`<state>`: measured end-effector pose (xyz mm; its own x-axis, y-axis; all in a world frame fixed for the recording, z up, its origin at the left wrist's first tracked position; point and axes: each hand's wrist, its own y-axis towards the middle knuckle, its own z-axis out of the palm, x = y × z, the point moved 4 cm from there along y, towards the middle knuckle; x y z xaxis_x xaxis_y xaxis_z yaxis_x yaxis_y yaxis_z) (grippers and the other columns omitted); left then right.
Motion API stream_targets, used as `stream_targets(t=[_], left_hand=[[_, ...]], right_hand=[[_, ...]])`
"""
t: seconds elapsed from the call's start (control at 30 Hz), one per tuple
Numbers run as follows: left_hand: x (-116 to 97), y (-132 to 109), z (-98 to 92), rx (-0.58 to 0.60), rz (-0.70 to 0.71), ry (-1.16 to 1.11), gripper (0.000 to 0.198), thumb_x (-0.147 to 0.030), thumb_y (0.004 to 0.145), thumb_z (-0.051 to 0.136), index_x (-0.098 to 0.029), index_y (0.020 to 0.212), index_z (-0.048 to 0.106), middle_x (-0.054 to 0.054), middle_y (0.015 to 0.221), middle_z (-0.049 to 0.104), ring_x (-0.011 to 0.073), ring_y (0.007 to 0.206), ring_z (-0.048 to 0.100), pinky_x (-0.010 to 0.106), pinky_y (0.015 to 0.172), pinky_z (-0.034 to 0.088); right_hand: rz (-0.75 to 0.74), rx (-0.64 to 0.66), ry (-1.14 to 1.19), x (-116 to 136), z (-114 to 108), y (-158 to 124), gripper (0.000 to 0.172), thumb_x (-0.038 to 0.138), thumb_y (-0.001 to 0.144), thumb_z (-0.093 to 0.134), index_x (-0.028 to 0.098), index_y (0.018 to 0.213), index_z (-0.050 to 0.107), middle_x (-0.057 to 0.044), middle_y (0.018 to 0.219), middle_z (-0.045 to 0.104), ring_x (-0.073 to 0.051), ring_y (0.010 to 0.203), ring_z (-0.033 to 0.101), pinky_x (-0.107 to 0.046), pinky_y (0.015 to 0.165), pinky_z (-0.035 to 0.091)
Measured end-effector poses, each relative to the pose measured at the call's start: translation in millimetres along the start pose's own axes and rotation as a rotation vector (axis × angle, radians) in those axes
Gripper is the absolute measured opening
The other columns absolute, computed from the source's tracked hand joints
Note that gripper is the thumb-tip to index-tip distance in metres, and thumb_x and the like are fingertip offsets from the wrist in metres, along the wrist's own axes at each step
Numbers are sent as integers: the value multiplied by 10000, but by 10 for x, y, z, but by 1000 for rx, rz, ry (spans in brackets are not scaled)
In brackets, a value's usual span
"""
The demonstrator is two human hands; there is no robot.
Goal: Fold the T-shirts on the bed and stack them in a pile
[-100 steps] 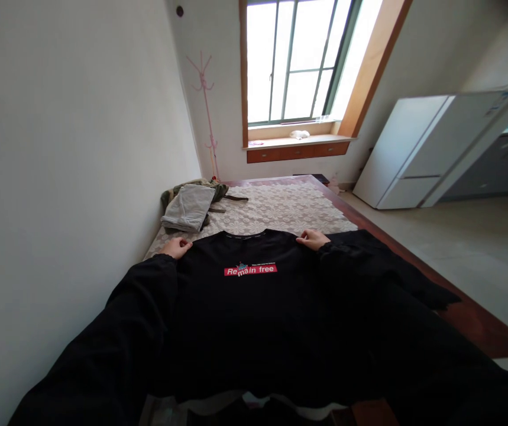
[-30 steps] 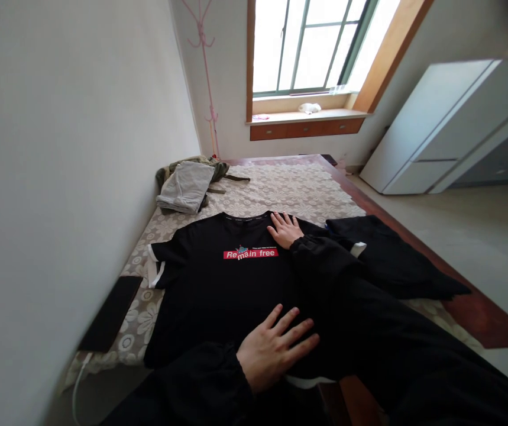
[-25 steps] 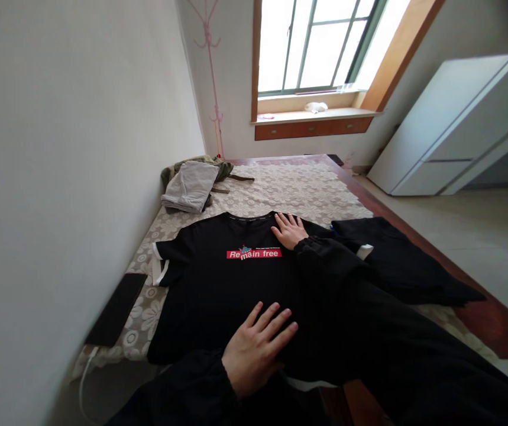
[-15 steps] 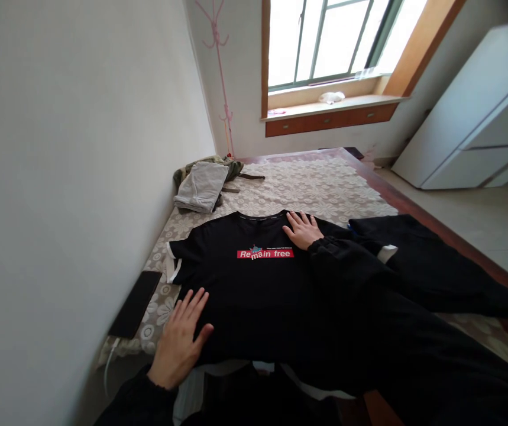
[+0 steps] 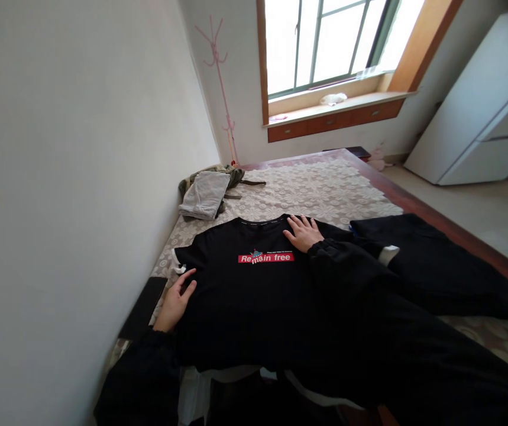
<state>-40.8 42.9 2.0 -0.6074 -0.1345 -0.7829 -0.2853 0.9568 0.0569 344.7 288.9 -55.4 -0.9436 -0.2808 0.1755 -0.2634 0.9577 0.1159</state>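
A black T-shirt (image 5: pixel 245 296) with a red "Remain free" label lies flat, front up, on a bed with a lace-patterned cover (image 5: pixel 316 189). My right hand (image 5: pixel 302 232) rests flat near the shirt's collar, fingers spread, open. My left hand (image 5: pixel 176 300) lies at the shirt's left side, just below the white-trimmed left sleeve, fingers stretched along the fabric edge, holding nothing that I can see. Both my arms wear black sleeves.
A folded grey garment (image 5: pixel 204 194) sits on an olive one at the bed's far left. Another black garment (image 5: pixel 422 260) lies to the right. A dark phone (image 5: pixel 142 307) lies by the wall. A pink coat stand (image 5: pixel 220 89), window and white cabinet (image 5: pixel 479 112) stand beyond.
My left hand slid from the shirt's lower middle out to its left edge near the sleeve. My right hand stayed flat by the collar. The camera shifted slightly.
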Motion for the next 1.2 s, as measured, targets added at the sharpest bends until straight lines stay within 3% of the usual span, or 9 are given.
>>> stream_targets(t=[0.1, 0.17, 0.27, 0.33, 0.43, 0.53, 0.7, 0.9, 1.2], left_hand=[[-153, 87, 60, -100, 37, -8, 443, -411, 934, 498, -197, 1300, 624, 102, 1381, 613, 284, 1351, 504, 461, 1158, 364], [-314, 27, 126, -168, 226, 104, 397, -297, 926, 505, -233, 1294, 638, 75, 1435, 566, 274, 1396, 449, 471, 1196, 315], [-476, -176, 357, 112, 593, 265, 428, -86, 852, 456, -292, 1103, 735, 13, 1474, 531, 250, 1424, 411, 492, 1210, 295], [-456, -283, 429, 255, 685, 302, 457, -3, 775, 411, -274, 901, 758, 0, 1456, 547, 241, 1405, 433, 491, 1188, 336], [-343, -287, 364, 161, 615, 276, 394, 12, 739, 383, -231, 771, 691, 36, 1351, 616, 226, 1296, 539, 448, 1105, 443], [-253, -244, 298, 44, 532, 260, 300, -34, 777, 429, -227, 887, 632, 56, 1154, 684, 218, 1122, 631, 410, 991, 517], [-250, -242, 264, -13, 500, 331, 246, -105, 829, 476, -245, 986, 603, 48, 1014, 670, 223, 1026, 633, 380, 925, 518], [-261, -249, 223, -23, 420, 327, 195, -117, 819, 480, -256, 883, 600, 40, 991, 653, 224, 1023, 619, 361, 916, 503], [-145, -161, 58, 2, 347, 277, 185, -129, 828, 481, -256, 857, 613, 21, 969, 665, 205, 952, 640, 326, 831, 496]], right_hand=[[-8, -10, 15, -10, 5, 1, 650, 554, 975, 324, 232, 1538, 372, -44, 1632, 284, -311, 1512, 148, -554, 1213, 130], [-15, -21, 23, -14, 8, 0, 638, 550, 976, 334, 234, 1528, 388, -45, 1625, 301, -311, 1508, 165, -556, 1212, 130], [-27, -53, 43, -15, 1, -8, 616, 531, 975, 359, 223, 1506, 422, -55, 1606, 341, -315, 1499, 193, -567, 1207, 141], [-38, -94, 66, -11, -27, -21, 589, 509, 967, 402, 220, 1477, 459, -69, 1587, 373, -323, 1488, 224, -577, 1199, 161], [-126, -191, 140, 30, -123, -60, 517, 431, 943, 488, 219, 1412, 528, -90, 1541, 437, -312, 1438, 329, -536, 1183, 238], [-326, -251, 240, 142, -247, -134, 409, 346, 945, 509, 214, 1321, 601, -94, 1425, 556, -261, 1335, 463, -437, 1139, 337], [-530, -63, 267, 437, -414, -239, 275, 321, 940, 543, 237, 1144, 706, -82, 1182, 682, -248, 1142, 583, -400, 1031, 419], [-372, 218, 402, 1047, -501, -62, 255, 397, 934, 584, 244, 1054, 749, -41, 1027, 736, -204, 941, 659, -274, 848, 471], [-209, 254, 363, 2025, -142, 635, 208, 336, 904, 596, 198, 846, 741, -7, 787, 705, -174, 744, 649, -238, 655, 463]])
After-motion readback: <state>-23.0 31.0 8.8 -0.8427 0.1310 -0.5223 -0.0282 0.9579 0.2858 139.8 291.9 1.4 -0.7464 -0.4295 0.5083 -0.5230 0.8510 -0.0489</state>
